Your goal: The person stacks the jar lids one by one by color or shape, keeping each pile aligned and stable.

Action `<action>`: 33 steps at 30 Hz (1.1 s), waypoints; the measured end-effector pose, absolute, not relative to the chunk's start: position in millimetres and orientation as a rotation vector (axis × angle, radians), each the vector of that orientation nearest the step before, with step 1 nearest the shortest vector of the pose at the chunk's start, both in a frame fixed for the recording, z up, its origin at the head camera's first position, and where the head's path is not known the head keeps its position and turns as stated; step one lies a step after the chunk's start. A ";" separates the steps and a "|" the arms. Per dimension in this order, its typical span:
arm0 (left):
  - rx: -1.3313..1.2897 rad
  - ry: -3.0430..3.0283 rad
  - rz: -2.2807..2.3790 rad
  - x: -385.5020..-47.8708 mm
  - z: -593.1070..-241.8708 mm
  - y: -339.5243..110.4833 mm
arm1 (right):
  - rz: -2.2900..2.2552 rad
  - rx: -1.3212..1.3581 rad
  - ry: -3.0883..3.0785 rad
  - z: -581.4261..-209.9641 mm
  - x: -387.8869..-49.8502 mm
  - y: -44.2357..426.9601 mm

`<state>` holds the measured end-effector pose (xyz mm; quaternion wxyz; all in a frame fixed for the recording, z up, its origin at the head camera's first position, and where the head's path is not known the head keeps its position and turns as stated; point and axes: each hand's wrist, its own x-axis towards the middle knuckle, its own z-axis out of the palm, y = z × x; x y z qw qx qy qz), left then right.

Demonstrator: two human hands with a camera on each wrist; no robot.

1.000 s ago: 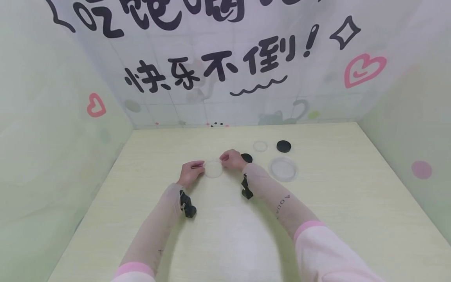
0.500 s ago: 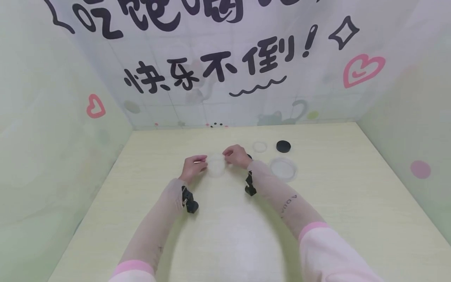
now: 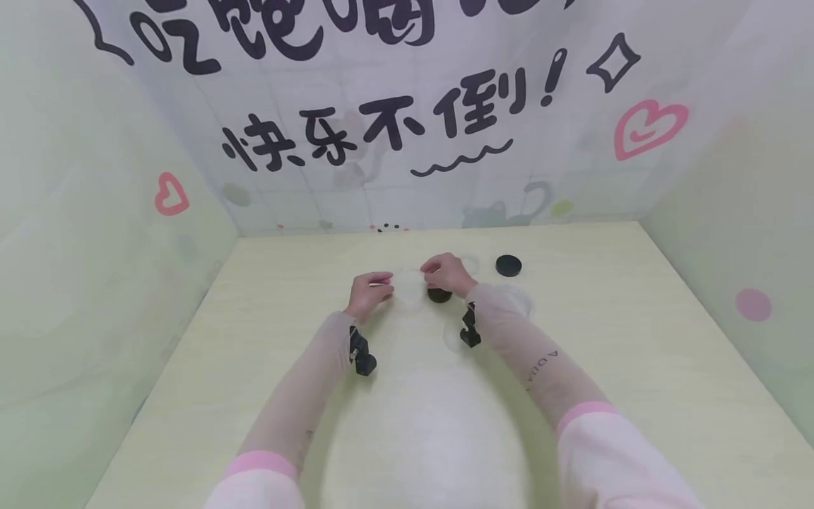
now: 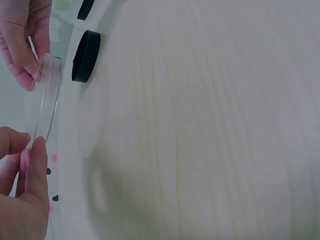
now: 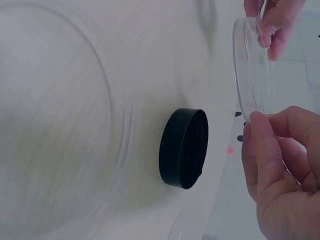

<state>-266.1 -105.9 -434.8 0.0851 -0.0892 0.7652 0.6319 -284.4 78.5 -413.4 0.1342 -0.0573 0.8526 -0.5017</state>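
A clear, shallow petri dish (image 5: 252,70) is pinched at opposite edges by both hands, tilted on edge and held above the table. My left hand (image 3: 369,293) grips its left side with thumb and fingertips. On the opposite side my right hand (image 3: 448,274) pinches the rim. Several rim lines show in the right wrist view; whether two pieces are nested I cannot tell. Just below the right hand, a black round cap (image 3: 439,295) lies on the table, its hollow side partly visible in the right wrist view. Its clear surface makes the dish faint in the head view.
Another black cap (image 3: 509,266) lies farther right. Behind the right hand is a small clear ring (image 3: 470,264). A larger clear dish (image 3: 523,300) is partly covered by the right sleeve. One faint clear round outline (image 3: 452,338) shows beside the right wrist camera. Printed walls enclose the table (image 3: 413,424).
Both hands have moved right and slightly away from the body, carrying the petri dish along. The nearer black cap now shows below the right hand instead of behind its wrist.
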 end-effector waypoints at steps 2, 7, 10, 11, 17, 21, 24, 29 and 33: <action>-0.248 2.283 1.881 -267.9 -434.6 -101.4 | -1.468 -0.152 2.463 -412.2 -284.0 83.5; -0.188 2.307 1.866 -272.0 -431.7 -86.3 | -1.460 -0.126 2.495 -408.7 -284.5 98.7; -0.163 2.310 1.891 -273.1 -429.5 -75.7 | -1.461 -0.139 2.513 -406.4 -285.0 108.9; -0.159 2.315 1.897 -273.5 -429.2 -71.9 | -1.462 -0.143 2.518 -405.9 -285.0 112.5; -0.116 2.339 1.885 -271.8 -426.8 -47.5 | -1.466 -0.185 2.521 -406.7 -283.0 138.6; -0.080 2.330 1.853 -269.4 -427.8 -31.8 | -1.458 -0.173 2.511 -407.6 -278.6 156.2; -0.068 2.315 1.853 -266.6 -427.5 -21.5 | -1.445 -0.156 2.508 -406.8 -274.5 166.7; -0.071 2.347 1.826 -264.1 -427.9 -7.9 | -1.420 -0.141 2.516 -404.2 -268.7 179.5; -0.052 2.386 1.798 -261.4 -429.2 1.7 | -1.405 -0.143 2.526 -404.4 -266.5 189.1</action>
